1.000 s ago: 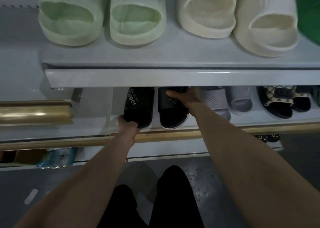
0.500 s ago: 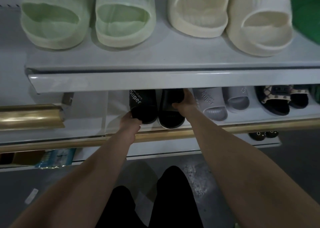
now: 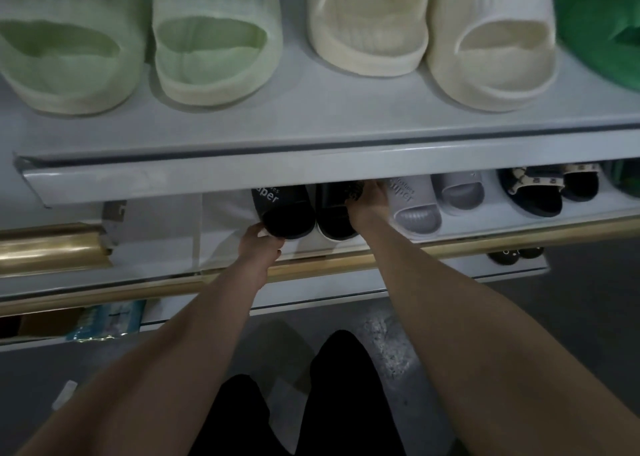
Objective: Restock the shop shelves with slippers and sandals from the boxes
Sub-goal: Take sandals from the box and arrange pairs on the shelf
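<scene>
Dim overall; soft blur; wide-angle edge distortion.

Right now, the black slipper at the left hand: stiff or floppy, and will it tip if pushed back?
Probably light: the black slipper looks like thick moulded foam, and the left hand grips only its heel. Likely keeps its shape, given the chunky sole. Lying flat on the shelf, it should slide rather than tip.

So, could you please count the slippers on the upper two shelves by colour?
Light green slippers: 2
Cream slippers: 2
Black slippers: 2, held by left hand and right hand
Grey slippers: 2
Dark sandals with patterned straps: 2
Total: 10
Green items at the right edge are cut off, uncounted.
</scene>
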Action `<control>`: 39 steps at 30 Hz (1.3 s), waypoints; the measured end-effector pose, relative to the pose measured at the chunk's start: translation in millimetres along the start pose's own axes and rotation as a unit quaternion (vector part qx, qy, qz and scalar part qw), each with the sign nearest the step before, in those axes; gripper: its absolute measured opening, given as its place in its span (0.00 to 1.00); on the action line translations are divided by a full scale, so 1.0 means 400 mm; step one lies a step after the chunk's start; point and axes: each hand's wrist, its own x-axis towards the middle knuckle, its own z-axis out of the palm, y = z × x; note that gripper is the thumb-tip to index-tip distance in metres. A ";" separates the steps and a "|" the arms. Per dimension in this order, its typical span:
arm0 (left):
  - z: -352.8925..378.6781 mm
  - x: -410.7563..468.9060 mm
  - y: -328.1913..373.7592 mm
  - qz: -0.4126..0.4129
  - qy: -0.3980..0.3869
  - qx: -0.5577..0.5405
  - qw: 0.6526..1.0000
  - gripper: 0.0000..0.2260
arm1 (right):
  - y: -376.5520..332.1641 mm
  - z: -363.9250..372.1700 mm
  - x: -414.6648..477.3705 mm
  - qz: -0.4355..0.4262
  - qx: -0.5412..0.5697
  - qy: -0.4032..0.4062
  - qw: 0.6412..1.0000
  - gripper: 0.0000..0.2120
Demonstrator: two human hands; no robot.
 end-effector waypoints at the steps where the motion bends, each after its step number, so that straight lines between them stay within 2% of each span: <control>1: -0.001 -0.012 0.004 0.000 -0.001 0.004 1.000 0.26 | -0.001 -0.009 -0.019 -0.002 0.005 0.007 1.000 0.26; 6: 0.002 -0.112 0.057 0.015 -0.053 0.003 0.998 0.21 | -0.008 -0.071 -0.133 -0.014 0.016 -0.013 1.000 0.31; 9: -0.004 -0.177 0.088 0.029 -0.100 0.030 0.994 0.20 | 0.001 -0.119 -0.225 0.002 0.063 -0.016 0.998 0.30; 17: -0.027 -0.361 0.116 0.161 -0.208 0.162 0.951 0.22 | 0.046 -0.246 -0.501 0.038 0.101 0.078 0.991 0.26; 21: -0.008 -0.459 0.101 0.225 -0.267 0.237 0.907 0.22 | 0.071 -0.301 -0.646 0.056 0.140 0.133 0.980 0.26; 27: 0.073 -0.610 0.067 0.282 -0.340 0.281 0.852 0.18 | 0.158 -0.378 -0.811 0.121 0.164 0.205 0.957 0.26; 39: 0.411 -0.931 -0.126 0.359 -0.474 0.374 0.712 0.16 | 0.506 -0.591 -1.083 0.227 0.147 0.340 0.901 0.26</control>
